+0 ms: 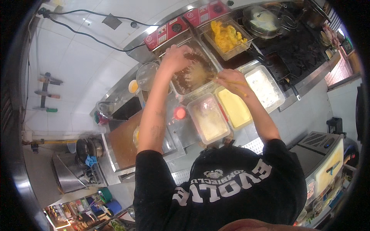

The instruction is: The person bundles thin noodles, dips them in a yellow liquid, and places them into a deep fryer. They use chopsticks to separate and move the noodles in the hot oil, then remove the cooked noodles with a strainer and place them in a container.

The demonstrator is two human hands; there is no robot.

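Note:
Over the deep fryer's oil point(199, 65), my left hand point(177, 58) is held with curled fingers; whether it holds anything cannot be told. Foam and bubbles surround pale batter in the oil. My right hand point(231, 79), at the fryer's near right corner, grips batter-coated chopsticks point(237, 83). Below it lies a container of yellow batter point(235, 111). A plastic tub point(209, 124) with pale, floury contents is to its left, and a tray of white flour point(267, 89) to its right. Yellow fried food point(227, 37) rests in a wire basket point(238, 49) behind the fryer's right side.
A hot black griddle point(306, 57) carries a lidded pan point(261, 21) and a small square pan point(277, 65). Red fryer control panels point(176, 29) line the back. At left are a brown board point(124, 144), a clear bowl point(147, 75) and a red-capped bottle point(179, 113). Knives point(47, 95) hang on the wall.

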